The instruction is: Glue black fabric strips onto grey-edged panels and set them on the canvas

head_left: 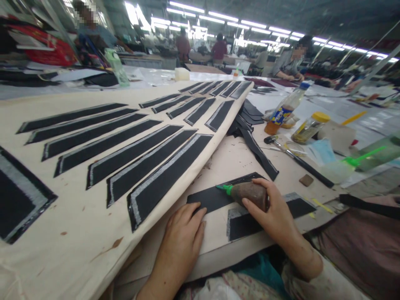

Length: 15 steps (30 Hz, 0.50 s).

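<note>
Gripping grimy, rounded brown bottle (248, 193) in curled right hand (276, 207); touching smooth black strip (212, 200) with half-open left hand (185, 230), grasping nothing. Cannot see part of strip behind bottle.

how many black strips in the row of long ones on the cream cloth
7: farthest strip, then second strip, third strip, fourth strip, fifth strip and sixth strip, each nearer, and seventh strip closest to the left hand. None in that row looks hidden.

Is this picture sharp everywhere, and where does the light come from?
In the head view, tube lights shine overhead; in the same head view, the distant person in dark red looks soft, while the brown bottle nearby looks clearer.
</note>
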### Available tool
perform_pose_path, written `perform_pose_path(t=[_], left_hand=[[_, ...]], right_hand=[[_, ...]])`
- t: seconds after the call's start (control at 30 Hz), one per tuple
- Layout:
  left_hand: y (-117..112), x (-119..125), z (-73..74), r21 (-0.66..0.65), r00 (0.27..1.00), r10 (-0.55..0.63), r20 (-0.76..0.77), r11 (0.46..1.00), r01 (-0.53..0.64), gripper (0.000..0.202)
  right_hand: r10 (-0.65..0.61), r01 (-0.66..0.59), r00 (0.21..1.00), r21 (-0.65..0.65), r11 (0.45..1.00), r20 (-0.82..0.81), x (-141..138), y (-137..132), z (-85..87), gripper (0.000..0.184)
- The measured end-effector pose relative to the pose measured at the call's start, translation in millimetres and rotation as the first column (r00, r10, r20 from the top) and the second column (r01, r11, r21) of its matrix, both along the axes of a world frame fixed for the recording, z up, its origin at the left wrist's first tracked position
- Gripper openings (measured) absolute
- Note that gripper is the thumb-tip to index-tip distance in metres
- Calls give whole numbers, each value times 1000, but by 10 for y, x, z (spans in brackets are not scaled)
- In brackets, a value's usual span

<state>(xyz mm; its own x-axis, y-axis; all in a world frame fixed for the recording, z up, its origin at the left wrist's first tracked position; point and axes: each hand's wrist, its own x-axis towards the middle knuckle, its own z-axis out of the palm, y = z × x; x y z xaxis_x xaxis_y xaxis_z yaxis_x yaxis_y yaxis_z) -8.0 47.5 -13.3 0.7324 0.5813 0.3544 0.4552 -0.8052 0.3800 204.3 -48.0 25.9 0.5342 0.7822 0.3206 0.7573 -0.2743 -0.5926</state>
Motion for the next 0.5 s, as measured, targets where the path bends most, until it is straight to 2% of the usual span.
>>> perform_pose_path(t=[0.1, 0.23, 0.3, 0.5], left_hand=[[-7, 6, 8, -14, 1000, 1, 8, 1000, -1, 29], [-23, 17, 28, -40, 1000, -2, 8, 999, 3, 28], [-30, 19, 36, -48, 1000, -3, 7, 999, 3, 28], [-31, 13, 43, -66, 1000, -10, 10, 998, 11, 29]], right_hand=[[-31, 31, 999, -6, 999, 15, 95, -57, 19, 45], [-139, 139, 987, 13, 990, 80, 294, -204, 41, 46], [-156, 155, 983, 23, 988, 100, 297, -234, 40, 46], [-3, 3, 998, -9, 1000, 58, -45, -109, 24, 43]])
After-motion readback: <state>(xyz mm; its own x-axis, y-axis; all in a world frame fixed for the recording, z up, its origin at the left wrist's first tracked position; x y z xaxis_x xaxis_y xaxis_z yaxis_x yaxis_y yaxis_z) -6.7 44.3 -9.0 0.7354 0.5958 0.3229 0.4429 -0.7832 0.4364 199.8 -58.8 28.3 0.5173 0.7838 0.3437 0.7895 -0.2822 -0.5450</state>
